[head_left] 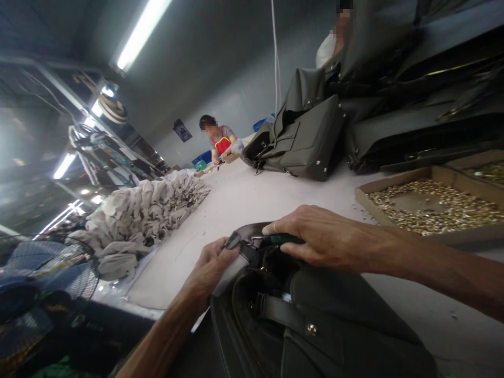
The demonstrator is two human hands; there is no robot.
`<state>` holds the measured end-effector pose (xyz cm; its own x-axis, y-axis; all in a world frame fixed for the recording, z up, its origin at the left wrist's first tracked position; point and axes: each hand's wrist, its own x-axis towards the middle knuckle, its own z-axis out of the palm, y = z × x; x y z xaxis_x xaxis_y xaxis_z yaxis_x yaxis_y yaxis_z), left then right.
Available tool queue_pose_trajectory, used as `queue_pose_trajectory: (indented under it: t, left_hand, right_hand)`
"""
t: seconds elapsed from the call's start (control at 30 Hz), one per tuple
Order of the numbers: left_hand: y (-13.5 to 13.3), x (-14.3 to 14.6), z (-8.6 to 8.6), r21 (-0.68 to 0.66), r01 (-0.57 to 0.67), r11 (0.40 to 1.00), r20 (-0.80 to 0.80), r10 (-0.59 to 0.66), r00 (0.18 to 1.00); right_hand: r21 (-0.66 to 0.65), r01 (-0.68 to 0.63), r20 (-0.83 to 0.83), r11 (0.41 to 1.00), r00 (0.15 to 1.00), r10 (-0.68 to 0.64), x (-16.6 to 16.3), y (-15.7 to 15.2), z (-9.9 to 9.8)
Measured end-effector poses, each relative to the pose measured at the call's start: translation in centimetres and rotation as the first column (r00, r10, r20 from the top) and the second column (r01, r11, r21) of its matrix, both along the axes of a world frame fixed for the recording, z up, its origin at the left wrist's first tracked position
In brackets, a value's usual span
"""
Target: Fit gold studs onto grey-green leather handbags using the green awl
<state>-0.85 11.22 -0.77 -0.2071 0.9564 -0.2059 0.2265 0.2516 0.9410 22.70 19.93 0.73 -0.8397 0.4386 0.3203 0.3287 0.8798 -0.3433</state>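
A dark grey-green leather handbag lies in front of me, its zipped mouth partly open and a round metal stud on its strap tab. At the bag's upper edge, my left hand is closed, pinching the end of a dark strap between thumb and fingers. My right hand is closed around a green-handled tool with a thin metal end that points toward the strap and its metal fitting. The fingers partly hide the handle, and its exact kind is unclear. One right fingertip wears a pale cover.
More dark handbags are piled at the back right of the pale table. A cardboard tray of small gold-coloured metal pieces stands right. Crumpled beige cloth pieces and a fan are left. A co-worker works at the far end.
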Motion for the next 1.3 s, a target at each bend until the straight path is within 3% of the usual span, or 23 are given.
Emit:
queue_pose_trajectory:
  t: [0.37, 0.73, 0.83, 0.93, 1.03, 1.13, 1.23, 1.3]
  left_hand:
    - [-0.4, 0.8, 0.0, -0.016, -0.062, 0.998, -0.014, 0.062, 0.998]
    - [-0.6, 0.6, -0.8, 0.043, -0.127, 0.991, 0.002, 0.127, 0.992]
    - [-0.7, 0.6, -0.8, 0.065, -0.131, 0.989, 0.024, 0.130, 0.991]
    - [-0.7, 0.5, -0.8, 0.071, -0.106, 0.992, 0.024, 0.105, 0.994]
    - [-0.8, 0.3, -0.8, 0.070, -0.091, 0.993, 0.048, 0.088, 0.995]
    - [-0.8, 0.3, -1.0, 0.088, -0.111, 0.990, 0.079, 0.104, 0.991]
    - [-0.9, 0.5, -1.2, 0.126, -0.138, 0.982, 0.083, 0.128, 0.988]
    - [-0.9, 0.6, -1.3, 0.144, -0.148, 0.978, 0.086, 0.137, 0.987]
  right_hand:
    - [0.288, 0.053, 0.014, 0.956, 0.998, -0.059, -1.2, -1.4, -1.3]
    - [0.323, 0.232, -0.007, 0.918, 0.970, -0.243, -3.1, -4.9, -2.5]
    - [0.456, 0.184, -0.030, 0.871, 0.981, -0.192, -3.2, -5.0, -2.6]
    - [0.614, 0.080, 0.008, 0.785, 0.994, -0.107, -2.8, -4.5, -2.2]
    - [0.693, -0.042, 0.078, 0.720, 0.997, -0.016, -2.6, -3.9, -1.6]
    - [0.620, -0.034, 0.099, 0.784, 0.994, -0.035, -2.9, -3.5, -1.2]
    - [0.421, 0.102, 0.075, 0.901, 0.986, -0.146, -3.5, -3.6, -1.2]
    - [0.282, 0.169, 0.057, 0.944, 0.980, -0.192, -3.7, -3.7, -1.4]
